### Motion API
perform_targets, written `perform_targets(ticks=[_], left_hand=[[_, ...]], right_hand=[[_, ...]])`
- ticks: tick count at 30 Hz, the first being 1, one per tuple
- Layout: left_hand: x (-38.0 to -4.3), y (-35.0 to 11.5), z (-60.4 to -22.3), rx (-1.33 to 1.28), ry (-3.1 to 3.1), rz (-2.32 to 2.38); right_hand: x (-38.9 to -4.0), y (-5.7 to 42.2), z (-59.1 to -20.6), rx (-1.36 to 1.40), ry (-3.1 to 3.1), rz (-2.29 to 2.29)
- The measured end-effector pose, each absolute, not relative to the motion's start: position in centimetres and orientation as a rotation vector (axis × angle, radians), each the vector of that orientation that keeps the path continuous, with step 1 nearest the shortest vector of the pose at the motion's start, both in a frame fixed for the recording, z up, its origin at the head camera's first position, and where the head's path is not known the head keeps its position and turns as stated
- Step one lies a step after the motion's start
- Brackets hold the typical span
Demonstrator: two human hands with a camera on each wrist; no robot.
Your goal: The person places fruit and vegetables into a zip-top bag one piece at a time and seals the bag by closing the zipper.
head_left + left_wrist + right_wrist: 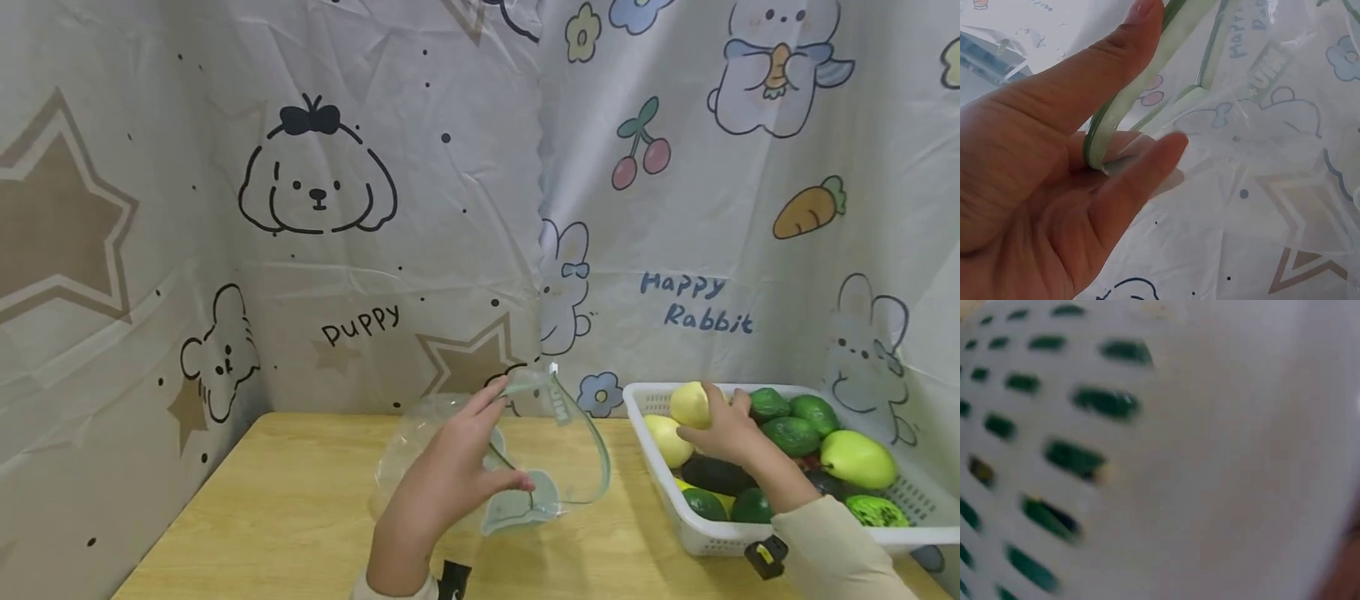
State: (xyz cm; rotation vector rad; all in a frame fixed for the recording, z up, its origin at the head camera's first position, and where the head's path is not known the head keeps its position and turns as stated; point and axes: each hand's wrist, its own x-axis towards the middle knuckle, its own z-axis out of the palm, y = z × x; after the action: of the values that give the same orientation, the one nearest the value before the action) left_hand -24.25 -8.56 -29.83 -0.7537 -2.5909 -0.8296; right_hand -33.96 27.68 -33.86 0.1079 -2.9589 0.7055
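Observation:
In the head view, my left hand (442, 471) holds the mouth of a clear zip bag (581, 446) with green edging, its thumb and fingers spread apart along the rim. The left wrist view shows the bag's green-edged rim (1125, 90) running between the thumb and fingers of the left hand (1054, 169). Over at the white basket (654, 483), my right hand (727, 429) grips a pale yellow round fruit (686, 405), partly covered by the fingers. A second pale yellow fruit (667, 442) lies just below it. Only the basket's slotted wall (1166, 475) fills the right wrist view, blurred.
Dark green avocado-like fruits (791, 436), a yellow-green pear (858, 459), a dark purple eggplant-like piece (716, 475) and a bright green leafy-textured item (877, 511) share the basket. Beneath everything is a wooden table (300, 500), with a printed curtain (450, 208) behind.

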Motion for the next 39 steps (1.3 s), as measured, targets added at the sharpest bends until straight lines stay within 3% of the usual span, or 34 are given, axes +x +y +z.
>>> perform_targets(ticks=[15,27,39], left_hand=[[-24.0,-8.9,-29.6,-0.870,-2.597,-0.902],[-24.0,-9.4,-29.2,-0.789,-2.464,-0.896],[-24.1,-9.6,-29.3,-0.858,-2.492,-0.948]], right_hand=[[-38.0,28.4,-31.9,-0.031,-3.157,0.760],[-39.3,29.5,-32.8,-0.079,-3.097,1.124],[-39.7,28.2,-32.8,-0.168,-3.064,1.113]])
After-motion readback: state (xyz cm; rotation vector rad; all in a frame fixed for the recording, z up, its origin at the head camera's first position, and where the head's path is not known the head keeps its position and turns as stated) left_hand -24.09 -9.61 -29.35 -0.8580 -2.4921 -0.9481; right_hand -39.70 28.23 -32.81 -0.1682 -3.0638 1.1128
